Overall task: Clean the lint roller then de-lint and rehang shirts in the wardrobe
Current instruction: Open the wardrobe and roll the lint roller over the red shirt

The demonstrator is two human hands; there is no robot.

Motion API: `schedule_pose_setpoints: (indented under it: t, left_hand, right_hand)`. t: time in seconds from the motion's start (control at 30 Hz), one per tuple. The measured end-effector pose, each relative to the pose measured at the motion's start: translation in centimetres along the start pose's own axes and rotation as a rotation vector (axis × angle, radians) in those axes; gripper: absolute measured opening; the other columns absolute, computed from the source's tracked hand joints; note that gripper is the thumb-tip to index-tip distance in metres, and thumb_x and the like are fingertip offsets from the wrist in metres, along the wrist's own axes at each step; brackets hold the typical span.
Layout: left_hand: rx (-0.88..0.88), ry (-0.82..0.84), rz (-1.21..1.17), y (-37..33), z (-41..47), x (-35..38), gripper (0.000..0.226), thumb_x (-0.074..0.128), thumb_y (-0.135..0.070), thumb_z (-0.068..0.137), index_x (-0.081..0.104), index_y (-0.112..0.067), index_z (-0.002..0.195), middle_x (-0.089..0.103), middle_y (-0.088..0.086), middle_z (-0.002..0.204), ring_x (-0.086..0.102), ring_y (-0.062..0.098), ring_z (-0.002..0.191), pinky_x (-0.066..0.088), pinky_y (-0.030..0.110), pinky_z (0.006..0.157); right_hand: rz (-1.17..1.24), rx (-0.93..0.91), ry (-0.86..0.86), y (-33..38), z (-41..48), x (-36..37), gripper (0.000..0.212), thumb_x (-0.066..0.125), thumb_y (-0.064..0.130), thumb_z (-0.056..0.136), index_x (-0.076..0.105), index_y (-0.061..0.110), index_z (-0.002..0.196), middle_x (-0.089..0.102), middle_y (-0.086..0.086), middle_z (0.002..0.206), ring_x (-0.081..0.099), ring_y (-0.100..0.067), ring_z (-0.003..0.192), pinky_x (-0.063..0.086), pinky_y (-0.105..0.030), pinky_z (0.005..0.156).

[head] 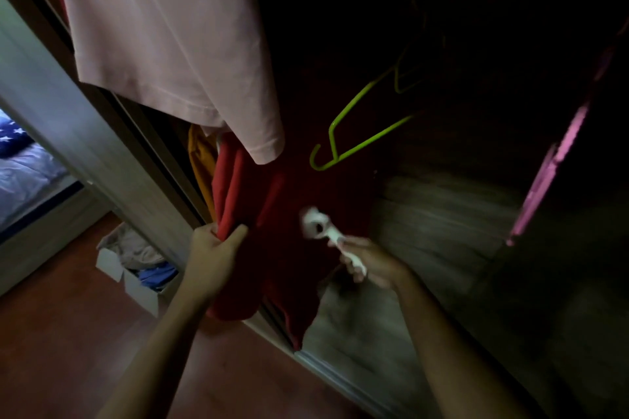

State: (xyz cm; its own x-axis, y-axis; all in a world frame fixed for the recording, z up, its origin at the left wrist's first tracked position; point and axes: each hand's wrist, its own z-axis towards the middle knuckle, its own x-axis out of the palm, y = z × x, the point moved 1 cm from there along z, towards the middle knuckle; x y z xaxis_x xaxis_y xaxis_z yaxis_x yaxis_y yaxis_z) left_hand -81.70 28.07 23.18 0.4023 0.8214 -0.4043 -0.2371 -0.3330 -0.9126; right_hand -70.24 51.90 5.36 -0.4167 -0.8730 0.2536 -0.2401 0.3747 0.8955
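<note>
A red shirt (286, 214) hangs in the dark wardrobe, its hem reaching below the wardrobe floor edge. My left hand (212, 248) grips a bunched fold of it at the left side. My right hand (369, 262) holds the white lint roller (316, 221) by its handle, with the roller head against the red fabric; the roller is blurred. A pale pink shirt (170, 34) hangs above to the left, partly covering the red one. An orange garment (200, 163) shows behind the red shirt's left edge.
Empty lime-green hangers (357, 133) hang to the right of the red shirt, and a pink hanger (558, 163) further right. The wardrobe floor (442, 231) is wood-grain. A white box of clothes (136, 269) sits on the reddish floor. A bed (23, 163) shows at far left.
</note>
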Motion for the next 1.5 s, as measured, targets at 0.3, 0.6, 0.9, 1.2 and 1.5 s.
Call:
schedule_pose_setpoints:
  t: [0.3, 0.6, 0.9, 1.2, 1.5]
  left_hand:
    - [-0.008, 0.017, -0.027, -0.3, 0.0, -1.4, 0.035, 0.058, -0.012, 0.096, 0.056, 0.011, 0.070, 0.048, 0.014, 0.049, 0.040, 0.009, 0.032, 0.033, 0.019, 0.035]
    - [0.036, 0.026, -0.041, -0.4, 0.4, -3.5, 0.036, 0.061, -0.021, 0.091, 0.047, -0.007, 0.062, 0.043, 0.003, 0.047, 0.037, 0.015, 0.039, 0.029, 0.023, 0.042]
    - [0.065, 0.021, -0.061, -2.0, -0.8, -4.1, 0.038, 0.069, -0.037, 0.077, 0.053, -0.003, 0.069, 0.049, 0.006, 0.053, 0.045, 0.016, 0.044, 0.036, 0.024, 0.043]
    - [0.033, 0.078, -0.061, -2.3, -0.9, -4.0, 0.050, 0.067, -0.046, 0.071, 0.053, 0.002, 0.070, 0.046, 0.011, 0.055, 0.041, 0.020, 0.048, 0.033, 0.027, 0.048]
    - [0.016, 0.064, -0.116, -2.3, -0.5, -4.2, 0.077, 0.068, -0.051, 0.065, 0.049, 0.022, 0.082, 0.057, 0.023, 0.086, 0.051, 0.034, 0.076, 0.040, 0.044, 0.067]
  right_hand:
    - [0.353, -0.106, -0.335, 0.5, 2.3, -1.1, 0.038, 0.048, 0.042, 0.102, 0.053, 0.018, 0.131, 0.047, 0.003, 0.070, 0.039, -0.009, 0.044, 0.028, -0.020, 0.040]
    - [-0.149, 0.342, 0.401, -9.5, -1.8, 4.2, 0.034, 0.059, 0.038, 0.099, 0.067, 0.021, 0.127, 0.056, 0.005, 0.072, 0.044, -0.005, 0.050, 0.034, -0.017, 0.041]
    - [0.151, 0.174, -0.284, -5.5, 3.3, -1.5, 0.028, 0.055, 0.040, 0.099, 0.063, 0.018, 0.114, 0.054, 0.000, 0.068, 0.044, -0.009, 0.045, 0.034, -0.018, 0.042]
    - [0.264, 0.142, -0.343, -10.5, 4.4, 0.9, 0.031, 0.054, 0.037, 0.101, 0.057, 0.017, 0.125, 0.055, 0.001, 0.062, 0.046, -0.011, 0.045, 0.036, -0.019, 0.040]
    - [0.000, 0.414, 0.269, -17.0, -0.2, 6.5, 0.043, 0.072, 0.045, 0.088, 0.067, 0.015, 0.118, 0.057, -0.002, 0.071, 0.046, -0.012, 0.055, 0.035, -0.024, 0.045]
